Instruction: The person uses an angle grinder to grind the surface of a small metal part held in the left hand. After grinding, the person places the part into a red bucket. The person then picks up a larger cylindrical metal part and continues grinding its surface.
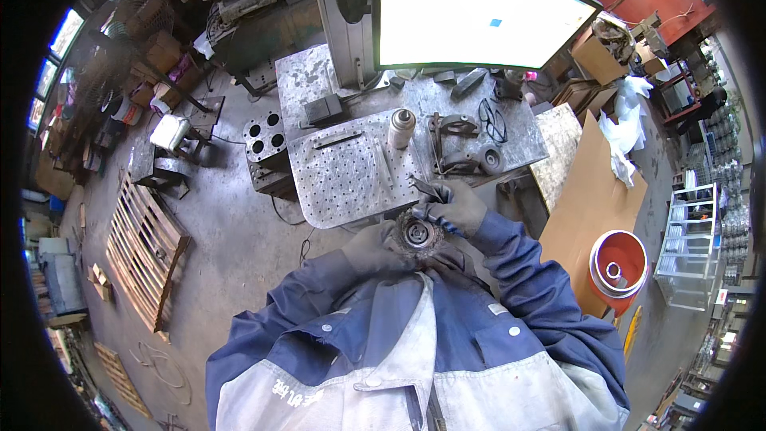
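Close in front of my chest, a round dark metal piece (pixel 417 233) with a rough, bristly-looking rim and a ringed centre faces up. My left hand (pixel 373 249) grips it from the left side, fingers curled against its edge. At its upper right, my right hand (pixel 460 207) is closed around a dark tool (pixel 429 189) whose narrow end points up and left; its exact kind is hard to make out. Just beyond my hands lies a perforated metal plate (pixel 351 172) on the workbench. A spray can (pixel 401 129) stands on that plate's far right part.
A large lit monitor (pixel 479 16) rises behind the bench. Glasses (pixel 492 121) and metal clamp-like parts (pixel 456 124) lie at the bench's right. A cardboard sheet (pixel 594 199) and red bucket (pixel 619 241) are at right; a wooden pallet (pixel 146 249) lies on the left floor.
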Available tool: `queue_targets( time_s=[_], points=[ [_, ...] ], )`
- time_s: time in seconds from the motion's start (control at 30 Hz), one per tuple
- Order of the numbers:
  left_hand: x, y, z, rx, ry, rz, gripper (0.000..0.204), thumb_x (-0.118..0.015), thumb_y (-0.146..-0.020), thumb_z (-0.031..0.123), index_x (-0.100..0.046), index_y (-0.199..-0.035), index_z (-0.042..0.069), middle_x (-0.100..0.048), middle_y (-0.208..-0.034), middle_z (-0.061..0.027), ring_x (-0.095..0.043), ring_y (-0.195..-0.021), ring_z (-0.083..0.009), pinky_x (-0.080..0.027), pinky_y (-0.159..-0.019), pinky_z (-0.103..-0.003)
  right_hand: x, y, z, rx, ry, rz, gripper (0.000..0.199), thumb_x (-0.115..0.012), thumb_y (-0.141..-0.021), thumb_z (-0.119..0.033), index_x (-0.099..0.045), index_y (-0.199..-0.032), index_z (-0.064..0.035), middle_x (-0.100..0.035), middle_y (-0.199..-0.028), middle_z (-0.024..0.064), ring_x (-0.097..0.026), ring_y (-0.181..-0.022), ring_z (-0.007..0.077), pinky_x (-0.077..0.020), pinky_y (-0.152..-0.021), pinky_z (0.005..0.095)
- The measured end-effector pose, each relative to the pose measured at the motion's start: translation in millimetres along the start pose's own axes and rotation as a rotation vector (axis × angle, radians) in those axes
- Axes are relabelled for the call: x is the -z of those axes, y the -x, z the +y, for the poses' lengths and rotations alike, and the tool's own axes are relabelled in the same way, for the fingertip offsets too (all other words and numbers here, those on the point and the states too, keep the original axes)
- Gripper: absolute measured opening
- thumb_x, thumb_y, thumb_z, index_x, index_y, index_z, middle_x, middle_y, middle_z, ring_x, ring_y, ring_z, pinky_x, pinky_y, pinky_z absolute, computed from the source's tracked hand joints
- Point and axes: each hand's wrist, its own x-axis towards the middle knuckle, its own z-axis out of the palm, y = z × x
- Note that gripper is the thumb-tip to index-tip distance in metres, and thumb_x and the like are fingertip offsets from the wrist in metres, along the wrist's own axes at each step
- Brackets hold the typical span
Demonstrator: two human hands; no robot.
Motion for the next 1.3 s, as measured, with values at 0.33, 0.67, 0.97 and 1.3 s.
queue_targets(
  time_s=[0.33, 0.67, 0.97, 1.3],
  points=[
    [2, 7, 6, 0.027, -0.013, 0.046, 0.091, -0.097, -0.074, 0.002, -0.054, -0.154, 0.001, -0.068, -0.142, -0.0068, -0.065, -0.127, -0.0181, -0.053, -0.113, -0.037, -23, 44, 20, -0.201, -0.104, 0.183, 0.004, -0.064, -0.099, -0.002, -0.066, -0.101, -0.0046, -0.065, -0.083, 0.0006, -0.059, -0.071, 0.007, -0.0491, -0.062, 0.0247],
    [4, 5, -11, 0.008, 0.053, 0.002, 0.079, -0.094, -0.075, 0.0, -0.058, -0.145, -0.001, -0.071, -0.135, -0.0065, -0.068, -0.12, -0.0169, -0.055, -0.11, -0.036, -2, 16, 17, -0.05, -0.065, 0.143, 0.016, -0.082, -0.096, -0.01, -0.07, -0.105, -0.004, -0.065, -0.077, -0.0025, -0.053, -0.053, 0.004, -0.0389, -0.046, 0.0217],
    [-2, 10, -12, 0.048, 0.007, 0.022, 0.075, -0.093, -0.076, -0.002, -0.058, -0.142, -0.002, -0.072, -0.131, -0.0073, -0.07, -0.117, -0.0163, -0.057, -0.106, -0.034, -2, 3, -9, -0.055, -0.029, -0.068, 0.022, -0.084, -0.095, -0.017, -0.074, -0.107, -0.0014, -0.073, -0.095, 0.0017, -0.064, -0.085, 0.0092, -0.0518, -0.077, 0.0267],
    [2, 8, -30, 0.021, 0.009, 0.101, 0.093, -0.1, -0.073, 0.008, -0.053, -0.153, 0.001, -0.067, -0.144, -0.006, -0.065, -0.126, -0.0164, -0.053, -0.113, -0.035, 4, 9, 19, -0.019, 0.036, -0.096, 0.023, -0.08, -0.097, -0.015, -0.07, -0.112, -0.0011, -0.07, -0.091, 0.0, -0.062, -0.082, 0.0078, -0.0514, -0.073, 0.0261]
  ],
)
